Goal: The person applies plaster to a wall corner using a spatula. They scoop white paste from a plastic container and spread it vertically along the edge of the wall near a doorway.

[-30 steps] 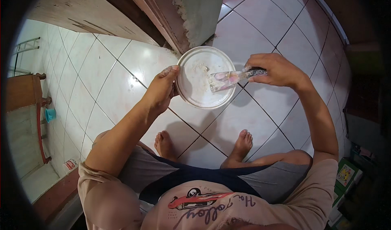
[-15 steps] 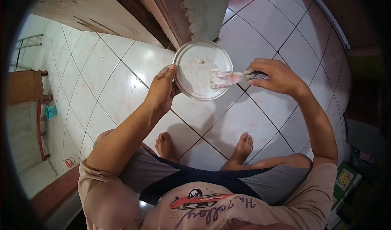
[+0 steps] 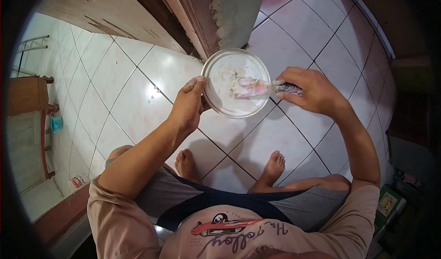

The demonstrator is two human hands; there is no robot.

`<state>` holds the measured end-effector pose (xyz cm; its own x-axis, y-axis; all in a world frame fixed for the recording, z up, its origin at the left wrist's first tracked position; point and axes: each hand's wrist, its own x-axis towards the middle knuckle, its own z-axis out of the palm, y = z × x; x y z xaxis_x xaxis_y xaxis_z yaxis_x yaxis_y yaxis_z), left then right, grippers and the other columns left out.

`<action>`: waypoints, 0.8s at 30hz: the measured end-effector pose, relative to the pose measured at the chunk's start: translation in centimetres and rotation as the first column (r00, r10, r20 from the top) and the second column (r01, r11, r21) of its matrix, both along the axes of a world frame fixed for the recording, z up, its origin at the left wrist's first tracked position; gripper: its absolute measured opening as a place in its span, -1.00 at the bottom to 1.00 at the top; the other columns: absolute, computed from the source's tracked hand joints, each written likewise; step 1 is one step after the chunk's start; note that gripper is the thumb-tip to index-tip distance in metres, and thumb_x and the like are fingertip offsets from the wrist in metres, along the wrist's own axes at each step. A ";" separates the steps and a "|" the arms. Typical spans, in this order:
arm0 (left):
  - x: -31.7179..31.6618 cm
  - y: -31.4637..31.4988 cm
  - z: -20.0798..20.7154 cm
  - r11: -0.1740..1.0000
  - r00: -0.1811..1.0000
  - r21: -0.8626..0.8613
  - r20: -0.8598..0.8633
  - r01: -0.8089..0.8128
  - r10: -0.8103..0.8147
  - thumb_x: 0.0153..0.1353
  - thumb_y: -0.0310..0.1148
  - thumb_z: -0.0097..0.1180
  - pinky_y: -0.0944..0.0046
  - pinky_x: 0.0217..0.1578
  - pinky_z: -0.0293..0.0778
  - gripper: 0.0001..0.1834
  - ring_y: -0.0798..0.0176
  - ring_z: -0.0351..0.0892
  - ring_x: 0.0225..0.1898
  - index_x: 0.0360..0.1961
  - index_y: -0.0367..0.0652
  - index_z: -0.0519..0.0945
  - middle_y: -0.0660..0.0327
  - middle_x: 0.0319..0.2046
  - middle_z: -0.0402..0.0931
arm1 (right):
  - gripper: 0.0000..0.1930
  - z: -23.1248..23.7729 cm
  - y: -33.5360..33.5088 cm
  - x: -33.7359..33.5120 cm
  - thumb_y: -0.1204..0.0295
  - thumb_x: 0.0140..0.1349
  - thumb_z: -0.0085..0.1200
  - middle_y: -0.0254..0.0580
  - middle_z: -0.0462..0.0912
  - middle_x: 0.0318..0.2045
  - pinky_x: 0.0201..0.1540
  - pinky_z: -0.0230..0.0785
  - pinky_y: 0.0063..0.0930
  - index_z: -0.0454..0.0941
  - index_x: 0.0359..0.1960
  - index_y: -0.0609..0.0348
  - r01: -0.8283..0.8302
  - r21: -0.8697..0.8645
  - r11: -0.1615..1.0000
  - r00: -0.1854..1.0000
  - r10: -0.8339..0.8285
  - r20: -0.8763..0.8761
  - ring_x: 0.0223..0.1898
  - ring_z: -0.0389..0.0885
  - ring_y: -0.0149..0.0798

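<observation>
My left hand (image 3: 189, 98) grips a round, pale lid (image 3: 220, 104) by its left rim, the thumb on top and the other fingers hidden beneath. Whitish paste (image 3: 226, 74) is smeared over the lid's inner face. In my right hand (image 3: 310, 90) is a putty knife (image 3: 257, 88), its dark handle held between thumb and fingers. The blade, caked with white and pinkish residue, lies over the middle of the lid and points left. It looks to be touching the lid or the paste there.
Just beyond the lid stands a door frame (image 3: 197, 25) with a ragged plaster edge, beside a worn wooden door (image 3: 105, 11). White floor tiles (image 3: 151, 98) stretch around my bare feet. Wooden furniture (image 3: 27, 98) and a teal cup (image 3: 56, 124) are at the left.
The lid has shifted slightly right and toward me with my left hand. Over it, the putty knife's blade now sits nearer the paste, which looks more spread.
</observation>
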<state>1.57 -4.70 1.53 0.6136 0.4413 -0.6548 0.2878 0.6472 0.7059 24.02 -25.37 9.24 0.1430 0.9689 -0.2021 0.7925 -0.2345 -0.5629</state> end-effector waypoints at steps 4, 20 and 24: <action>-0.2 0.0 -0.3 1.000 1.000 -0.011 -0.003 0.012 -0.012 0.50 -0.14 -0.10 0.12 0.03 0.53 -0.65 0.29 0.62 -0.10 0.10 -0.16 0.46 0.24 -0.06 0.58 | -0.71 -0.9 0.2 -0.8 0.28 0.15 0.27 -0.15 0.60 -0.30 -0.23 0.46 -0.26 0.58 -0.18 0.18 -0.001 0.034 0.999 1.000 0.000 0.025 -0.29 0.60 -0.05; 0.3 1.2 2.0 0.931 0.931 0.076 -0.109 0.357 -0.349 0.45 -0.09 0.00 0.31 -0.19 0.54 -0.59 0.37 0.60 -0.25 0.05 -0.22 0.53 0.25 -0.21 0.60 | -0.66 1.6 -0.3 5.4 0.24 0.08 0.31 -0.26 0.66 -0.29 0.09 0.33 -0.21 0.60 -0.15 0.08 -0.076 0.012 0.997 0.978 0.072 0.196 -0.23 0.61 -0.15; 0.3 1.1 2.6 0.918 0.920 0.088 -0.110 0.386 -0.377 0.44 -0.06 0.02 0.27 -0.13 0.55 -0.58 0.37 0.60 -0.25 -0.02 -0.25 0.58 0.26 -0.23 0.62 | -0.69 1.6 -0.2 5.3 0.28 0.07 0.31 -0.31 0.65 -0.26 0.15 0.29 -0.21 0.63 -0.15 0.06 -0.122 0.007 0.993 0.947 0.114 0.301 -0.18 0.59 -0.19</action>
<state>1.90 -3.62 4.14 0.6901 0.2548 -0.6773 0.5631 0.3989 0.7238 29.28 -25.53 10.81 0.0775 0.9866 -0.1433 0.9467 -0.1179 -0.2998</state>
